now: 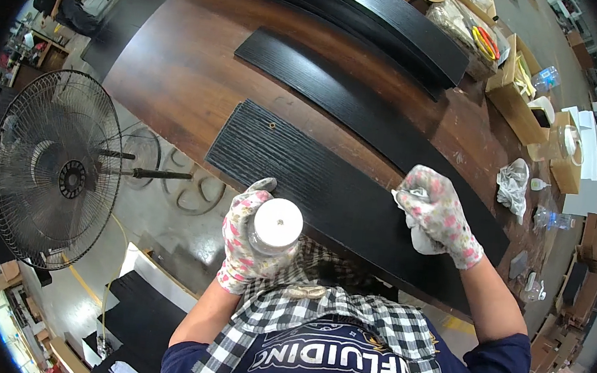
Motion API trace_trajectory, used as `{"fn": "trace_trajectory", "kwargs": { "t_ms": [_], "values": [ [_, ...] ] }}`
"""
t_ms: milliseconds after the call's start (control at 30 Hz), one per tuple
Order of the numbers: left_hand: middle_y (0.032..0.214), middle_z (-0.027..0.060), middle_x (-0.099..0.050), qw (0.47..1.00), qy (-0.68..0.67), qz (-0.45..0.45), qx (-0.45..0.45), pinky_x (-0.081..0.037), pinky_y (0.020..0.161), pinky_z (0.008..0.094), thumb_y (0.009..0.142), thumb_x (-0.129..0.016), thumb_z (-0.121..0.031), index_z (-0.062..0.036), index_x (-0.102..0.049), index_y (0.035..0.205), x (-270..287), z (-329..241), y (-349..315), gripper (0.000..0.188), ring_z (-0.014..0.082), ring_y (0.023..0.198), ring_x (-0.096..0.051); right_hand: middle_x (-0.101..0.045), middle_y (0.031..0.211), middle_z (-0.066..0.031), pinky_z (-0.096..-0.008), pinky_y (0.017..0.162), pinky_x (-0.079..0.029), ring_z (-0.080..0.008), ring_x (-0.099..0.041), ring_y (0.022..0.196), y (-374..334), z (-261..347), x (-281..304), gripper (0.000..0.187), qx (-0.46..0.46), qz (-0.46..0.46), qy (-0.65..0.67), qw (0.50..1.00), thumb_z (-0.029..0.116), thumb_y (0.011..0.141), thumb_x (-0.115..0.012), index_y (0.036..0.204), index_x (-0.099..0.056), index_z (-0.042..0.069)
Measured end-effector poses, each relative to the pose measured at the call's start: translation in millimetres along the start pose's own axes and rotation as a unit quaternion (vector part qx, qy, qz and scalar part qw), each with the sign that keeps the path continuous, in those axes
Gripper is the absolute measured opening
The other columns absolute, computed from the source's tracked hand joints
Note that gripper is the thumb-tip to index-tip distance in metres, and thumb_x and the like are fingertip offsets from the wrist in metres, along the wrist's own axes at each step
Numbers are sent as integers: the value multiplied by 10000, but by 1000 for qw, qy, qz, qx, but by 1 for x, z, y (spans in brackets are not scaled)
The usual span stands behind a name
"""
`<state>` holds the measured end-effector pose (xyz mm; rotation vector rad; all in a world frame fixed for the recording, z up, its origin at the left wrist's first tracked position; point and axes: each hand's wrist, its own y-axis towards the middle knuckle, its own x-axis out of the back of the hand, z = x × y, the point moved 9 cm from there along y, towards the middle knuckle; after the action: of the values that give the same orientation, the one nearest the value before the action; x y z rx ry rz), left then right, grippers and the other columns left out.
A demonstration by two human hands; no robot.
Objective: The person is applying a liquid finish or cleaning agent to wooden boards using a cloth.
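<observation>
My left hand [241,242], in a flower-patterned glove, is wrapped round a clear bottle with a white lid [278,222] near the table's front edge. Its thumb lies close to a black ribbed panel [266,151]. My right hand [441,211], gloved the same way, is closed on a crumpled white cloth [425,238] over the right part of that panel. Behind it lies a second black board [337,86], long and smooth-edged. A small ring-shaped thing [272,125] rests on the ribbed panel's left end.
More black boards [373,10] lie along the table's far side. A cardboard box [519,100], a crumpled rag [513,185] and plastic bottles [554,220] stand at the right. Red-and-yellow-handled pliers [485,43] lie at the back. A standing fan [56,170] is at the left.
</observation>
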<state>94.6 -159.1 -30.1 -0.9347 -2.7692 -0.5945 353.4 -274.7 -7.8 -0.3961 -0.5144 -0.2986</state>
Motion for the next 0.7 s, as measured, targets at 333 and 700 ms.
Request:
{"fn": "trace_trajectory", "kwargs": {
  "t_ms": [333,700],
  "values": [
    [1162,138,-567,999,25,-19,-35,-529,854,314,976,-429,-348,3,-510,1170,12,-6,1,409,160,988,-596,-605,771,-93,-328,681,-498,-189,-608,745,16,26,-16,159,32,12,-72,997,194,809,-668,796,-604,49],
    [1218,184,-520,988,-97,-40,117,-480,907,391,535,-851,-248,-19,-451,1188,4,14,-2,800,303,1062,-576,-567,682,-126,-386,574,-485,-268,-594,639,81,105,-56,194,251,-29,-37,967,175,817,-587,721,-528,16]
  ]
}}
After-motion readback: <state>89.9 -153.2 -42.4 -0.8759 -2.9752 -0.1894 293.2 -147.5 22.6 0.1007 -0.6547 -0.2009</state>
